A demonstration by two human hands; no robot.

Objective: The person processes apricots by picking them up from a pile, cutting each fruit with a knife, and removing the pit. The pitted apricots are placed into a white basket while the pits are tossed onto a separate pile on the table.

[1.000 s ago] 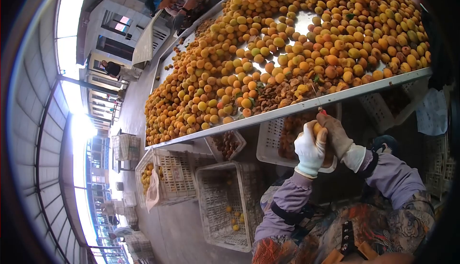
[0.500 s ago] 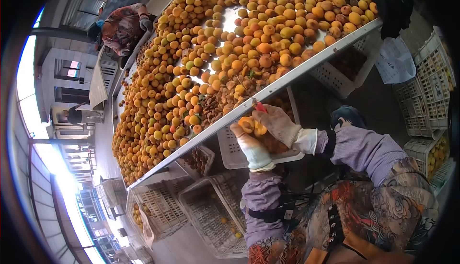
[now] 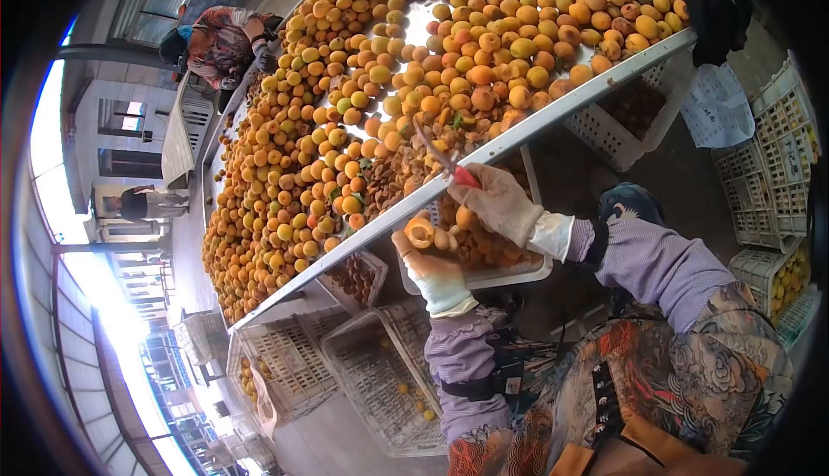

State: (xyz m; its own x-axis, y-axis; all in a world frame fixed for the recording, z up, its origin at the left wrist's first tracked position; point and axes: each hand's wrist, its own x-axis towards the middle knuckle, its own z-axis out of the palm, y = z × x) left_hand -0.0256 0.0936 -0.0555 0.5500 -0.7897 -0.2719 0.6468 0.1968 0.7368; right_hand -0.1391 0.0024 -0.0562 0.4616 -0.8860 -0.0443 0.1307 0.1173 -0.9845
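My left hand [image 3: 439,276], in a white glove with bare-looking fingertips, is closed around a cut apricot [image 3: 420,232] whose hollow side faces up. My right hand [image 3: 503,204], also gloved, grips a small knife [image 3: 467,177] by its red handle. Its thin blade points up and left over the table edge, beside a heap of brown apricot pits [image 3: 393,184]. Beneath both hands stands a white plastic crate [image 3: 542,270] with orange apricot halves [image 3: 492,247] in it, partly hidden by my hands.
Whole apricots [image 3: 285,182] cover the slanting metal table [image 3: 553,117], whose raised rim runs in front of me. More crates [image 3: 380,390] stand below at left, and stacked crates [image 3: 760,174] at right. A co-worker [image 3: 220,48] is across the table; another person [image 3: 138,204] stands farther off.
My hands have drawn apart: the left moved down and left with the cut apricot, while the right shifted slightly up, its knife blade now showing. The co-worker across the table has shifted posture.
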